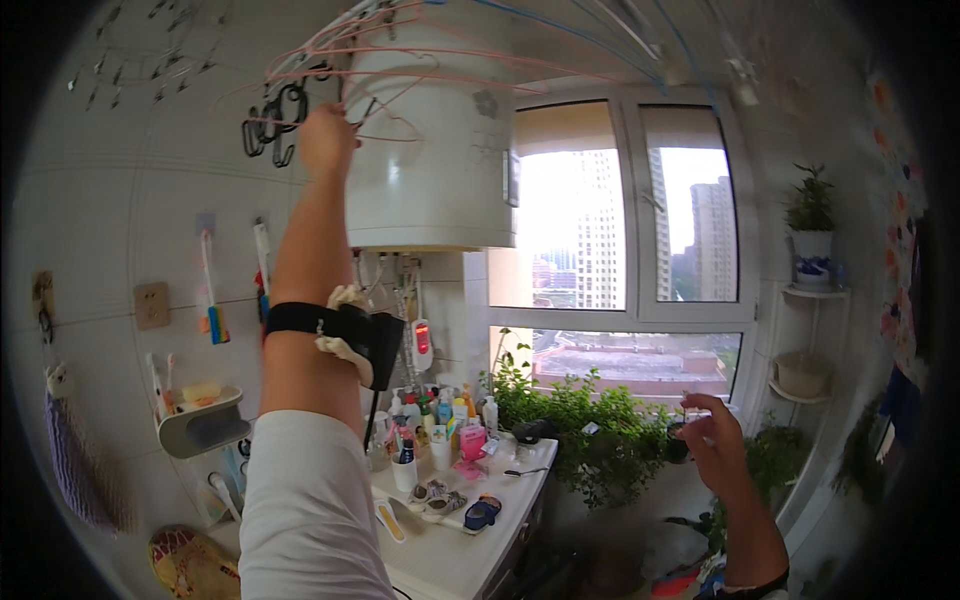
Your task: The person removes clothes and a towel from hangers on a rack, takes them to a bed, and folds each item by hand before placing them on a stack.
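My left hand (pixel 328 142) is raised high, its fingers closed among the hangers. What it grips is hard to make out; a thin dark piece sticks out beside it. Pink wire hangers (pixel 440 75) spread above and around this hand. Black hooks (pixel 283 115) hang just to its left, in front of the white water heater (pixel 430 190). Lower at the right, my right hand (pixel 712 440) is held in the air with fingers bent and apart, and I see nothing in it. It is nearest to the leafy green plants (pixel 600 430) and a small dark pot (pixel 678 441).
Below stands a white counter (pixel 450 550) with several bottles (pixel 440 410), small shoes (pixel 438 500) and a navy shoe (pixel 482 514). A wall caddy (pixel 205 425) is at the left. A window (pixel 570 220) lies ahead; a corner shelf (pixel 815 293) with a potted plant stands right.
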Available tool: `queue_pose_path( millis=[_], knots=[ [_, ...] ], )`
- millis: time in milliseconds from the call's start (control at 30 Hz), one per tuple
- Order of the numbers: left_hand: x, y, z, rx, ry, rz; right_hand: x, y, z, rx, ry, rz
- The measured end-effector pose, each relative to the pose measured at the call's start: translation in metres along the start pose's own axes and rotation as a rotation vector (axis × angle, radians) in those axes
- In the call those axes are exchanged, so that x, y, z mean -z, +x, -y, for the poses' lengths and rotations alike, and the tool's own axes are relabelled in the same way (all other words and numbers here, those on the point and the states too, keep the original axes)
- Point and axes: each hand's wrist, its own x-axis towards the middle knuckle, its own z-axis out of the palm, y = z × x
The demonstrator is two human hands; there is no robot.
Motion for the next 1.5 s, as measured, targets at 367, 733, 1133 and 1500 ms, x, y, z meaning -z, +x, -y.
queue_pose_path(
  millis=[367,733,1133,1500],
  knots=[
    [-0.049,0.001,0.048,0.048,-0.116,0.013,0.077,-0.029,0.054,0.183,-0.390,-0.173],
    [-0.124,-0.145,-0.010,0.098,-0.543,0.086,0.251,-0.047,0.177,0.664,-1.449,-0.938],
    [-0.155,-0.336,-0.517,-0.532,-1.189,0.517,0.428,-0.017,0.208,0.368,-0.938,-0.875],
    [-0.234,-0.265,-0.732,-0.579,-0.138,0.619,0.469,-0.017,0.118,0.302,-0.695,-0.661]
  ],
)
